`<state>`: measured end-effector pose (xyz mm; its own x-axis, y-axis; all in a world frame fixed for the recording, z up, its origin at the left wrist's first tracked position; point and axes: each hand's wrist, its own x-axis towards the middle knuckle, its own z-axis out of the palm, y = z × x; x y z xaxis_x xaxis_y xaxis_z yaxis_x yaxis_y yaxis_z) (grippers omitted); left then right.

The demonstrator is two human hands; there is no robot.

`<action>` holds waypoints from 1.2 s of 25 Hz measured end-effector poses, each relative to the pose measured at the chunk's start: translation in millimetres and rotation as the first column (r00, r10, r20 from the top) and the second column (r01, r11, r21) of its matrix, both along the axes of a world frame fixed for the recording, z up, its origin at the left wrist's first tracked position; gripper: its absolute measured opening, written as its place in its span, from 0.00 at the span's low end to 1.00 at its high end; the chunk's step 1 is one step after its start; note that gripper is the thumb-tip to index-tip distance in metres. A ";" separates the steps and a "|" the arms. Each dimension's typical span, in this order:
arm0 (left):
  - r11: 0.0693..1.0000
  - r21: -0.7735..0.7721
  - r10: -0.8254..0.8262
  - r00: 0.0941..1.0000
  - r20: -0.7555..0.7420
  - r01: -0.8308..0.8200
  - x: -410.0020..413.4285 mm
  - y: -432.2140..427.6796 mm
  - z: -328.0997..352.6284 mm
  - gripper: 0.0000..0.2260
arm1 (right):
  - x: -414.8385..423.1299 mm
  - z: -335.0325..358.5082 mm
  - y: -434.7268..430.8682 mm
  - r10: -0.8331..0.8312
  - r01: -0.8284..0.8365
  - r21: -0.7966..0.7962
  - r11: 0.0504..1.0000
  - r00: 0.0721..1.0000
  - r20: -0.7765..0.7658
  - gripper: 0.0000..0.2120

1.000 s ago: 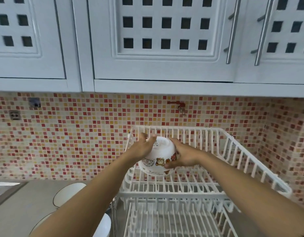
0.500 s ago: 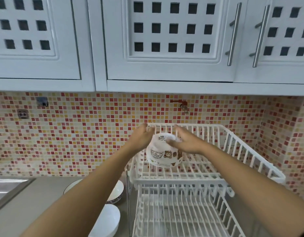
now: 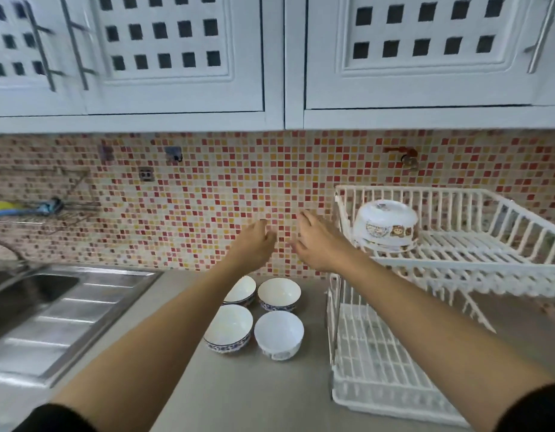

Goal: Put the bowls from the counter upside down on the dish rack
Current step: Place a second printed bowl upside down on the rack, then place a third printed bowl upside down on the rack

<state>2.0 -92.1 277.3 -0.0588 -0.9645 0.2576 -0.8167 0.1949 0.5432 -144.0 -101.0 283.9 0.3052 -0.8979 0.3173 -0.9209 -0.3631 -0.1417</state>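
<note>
A white bowl with cartoon prints (image 3: 384, 224) sits upside down at the left end of the upper tier of the white two-tier dish rack (image 3: 475, 257). Several bowls stand upright on the grey counter left of the rack: two blue-patterned ones at the back (image 3: 279, 294) (image 3: 242, 289), a blue-rimmed one (image 3: 228, 328) and a plain white one (image 3: 279, 333) in front. My left hand (image 3: 254, 241) and my right hand (image 3: 316, 241) hover empty above these bowls, fingers loosely apart, just left of the rack.
A steel sink with a ribbed drainboard (image 3: 67, 310) lies at the left. The rack's lower tier (image 3: 372, 363) holds nothing. White wall cabinets (image 3: 270, 57) hang overhead above the mosaic tile backsplash (image 3: 207, 198). A wall shelf with a yellow item (image 3: 8, 207) is at far left.
Both hands set the cartoon bowl upside down on the rack's upper tier, let go and drew back to the left. My view swung left, bringing the counter bowls and sink into sight.
</note>
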 end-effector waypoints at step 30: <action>0.722 0.672 0.287 0.955 -0.079 -0.162 30.2 -88.3 -308.0 0.18 | 20.4 -315.7 -100.8 -0.546 0.312 0.686 0.657 0.825 0.148 0.25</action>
